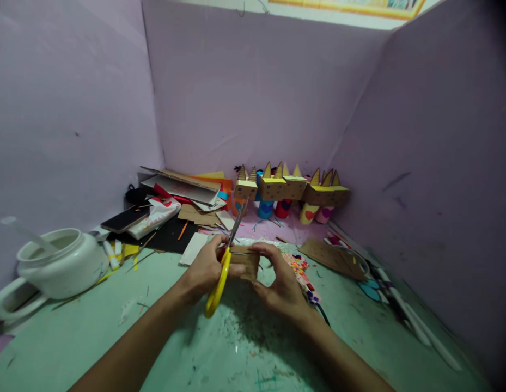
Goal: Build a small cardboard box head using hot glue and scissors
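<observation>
A small brown cardboard piece (248,262) is held above the table between both hands. My right hand (283,286) pinches its right edge, thumb below and fingers above. My left hand (206,268) is closed around yellow-handled scissors (218,286). Their blades point up and away, and the handles tilt down toward me. The left thumb also lies against the cardboard's left side. Part of the scissors and the rest of the left fingers are hidden. Beyond the hands stand several cardboard animal heads with pointed ears (273,188), on coloured tubes (266,209).
At left stands a white pot (65,267) with a handle. Behind it are a dark phone (125,218) and stacked cardboard and paper (187,188). On the right lie a flat cardboard piece (332,258) and pens (403,305). Pale walls enclose the green table (175,348).
</observation>
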`<state>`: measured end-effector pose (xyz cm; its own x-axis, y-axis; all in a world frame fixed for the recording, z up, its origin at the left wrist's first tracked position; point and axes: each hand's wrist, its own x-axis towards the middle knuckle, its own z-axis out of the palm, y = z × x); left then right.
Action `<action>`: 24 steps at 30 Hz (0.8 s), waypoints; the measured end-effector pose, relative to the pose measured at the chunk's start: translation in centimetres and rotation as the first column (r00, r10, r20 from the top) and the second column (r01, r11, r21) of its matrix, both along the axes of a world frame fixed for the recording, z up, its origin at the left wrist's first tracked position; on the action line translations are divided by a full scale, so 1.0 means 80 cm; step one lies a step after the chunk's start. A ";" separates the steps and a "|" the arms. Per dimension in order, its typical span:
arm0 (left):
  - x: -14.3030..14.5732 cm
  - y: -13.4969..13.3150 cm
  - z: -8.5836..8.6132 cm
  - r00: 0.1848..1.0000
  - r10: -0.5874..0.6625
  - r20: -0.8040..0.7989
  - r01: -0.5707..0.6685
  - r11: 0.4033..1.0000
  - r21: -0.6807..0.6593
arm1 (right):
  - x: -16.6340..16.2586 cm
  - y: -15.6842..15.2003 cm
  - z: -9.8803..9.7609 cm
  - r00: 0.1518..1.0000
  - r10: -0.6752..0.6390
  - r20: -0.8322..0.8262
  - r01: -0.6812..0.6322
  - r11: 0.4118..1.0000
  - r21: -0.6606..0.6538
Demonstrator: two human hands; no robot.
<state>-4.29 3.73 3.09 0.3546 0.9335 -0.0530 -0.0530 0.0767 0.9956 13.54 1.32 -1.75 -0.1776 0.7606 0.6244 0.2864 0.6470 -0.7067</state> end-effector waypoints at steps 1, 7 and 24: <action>0.002 -0.002 0.000 1.000 -0.009 0.024 0.009 1.000 0.006 | 0.000 -0.001 0.001 1.000 0.018 -0.023 -0.018 0.999 -0.033; 0.006 -0.007 0.002 0.998 -0.001 0.065 -0.005 0.996 0.088 | -0.003 0.000 0.014 0.884 0.062 -0.463 -0.311 0.817 -0.486; 0.010 0.007 -0.020 0.988 0.129 0.079 -0.139 0.982 0.131 | 0.004 0.005 0.025 0.758 -0.054 -0.650 -0.318 0.839 -0.441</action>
<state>-3.45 4.32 1.51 0.2242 0.9696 0.0979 -0.1235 -0.0714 0.9898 13.90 1.71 0.25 -0.0213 0.9858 0.1664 -0.3911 0.1450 -0.9088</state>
